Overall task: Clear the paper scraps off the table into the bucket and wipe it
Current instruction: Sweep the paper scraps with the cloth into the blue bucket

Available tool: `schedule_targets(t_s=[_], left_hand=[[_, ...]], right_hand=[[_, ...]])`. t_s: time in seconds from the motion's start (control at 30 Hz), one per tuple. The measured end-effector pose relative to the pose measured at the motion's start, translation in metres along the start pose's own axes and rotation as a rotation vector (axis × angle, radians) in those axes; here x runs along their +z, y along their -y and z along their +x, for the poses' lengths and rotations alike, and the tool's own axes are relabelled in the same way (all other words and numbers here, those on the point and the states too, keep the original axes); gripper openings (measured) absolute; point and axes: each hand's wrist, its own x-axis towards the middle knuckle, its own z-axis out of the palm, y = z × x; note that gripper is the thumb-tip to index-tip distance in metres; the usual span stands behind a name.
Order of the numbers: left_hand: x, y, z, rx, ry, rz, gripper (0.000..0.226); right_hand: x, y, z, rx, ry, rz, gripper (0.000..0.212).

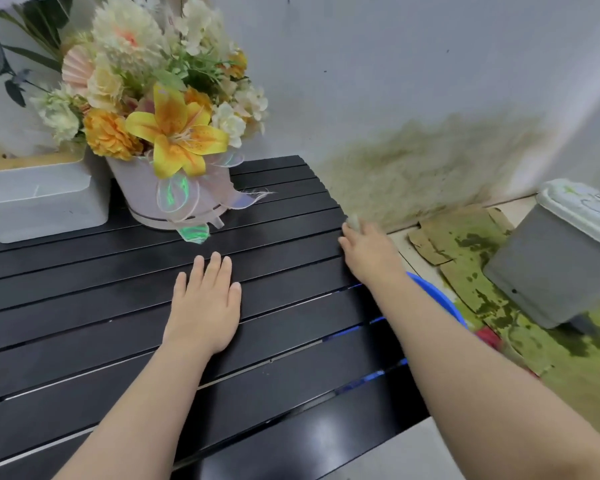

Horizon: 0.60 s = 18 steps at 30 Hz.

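Observation:
My left hand lies flat on the black slatted table, fingers spread a little, with nothing in it. At the table's right edge my right hand is closed around a small pale wad, paper or cloth, I cannot tell which. Only the rim of a blue bucket shows, on the floor below the right edge and behind my right forearm. No loose scraps are visible on the slats.
A white pot of artificial flowers stands at the back of the table, next to a white plastic box at the back left. On the stained floor to the right sits a grey lidded bin. A wall runs behind.

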Motion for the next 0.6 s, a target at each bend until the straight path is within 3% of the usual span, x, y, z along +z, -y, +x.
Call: schedule_targets(t_s=[0.13,0.2,0.27,0.43,0.6], left_hand=[[0.000,0.003,0.001,0.001,0.002,0.021,0.054],[0.000,0.004,0.000,-0.001,0.012,0.034,0.054],[0.001,0.004,0.001,-0.002,0.017,0.027,0.053],[0.001,0.002,0.001,-0.015,0.018,0.009,0.053],[-0.003,0.002,0.001,-0.010,0.049,0.004,0.053]], right_hand=[[0.019,0.078,-0.035,-0.388,-0.013,-0.001,0.042],[0.013,0.084,-0.047,-0.496,0.022,0.067,0.042],[0.005,0.059,-0.038,-0.486,0.024,0.075,0.039],[0.002,0.019,-0.019,-0.155,-0.091,-0.013,0.040],[0.003,0.068,-0.113,-0.527,-0.062,0.098,0.042]])
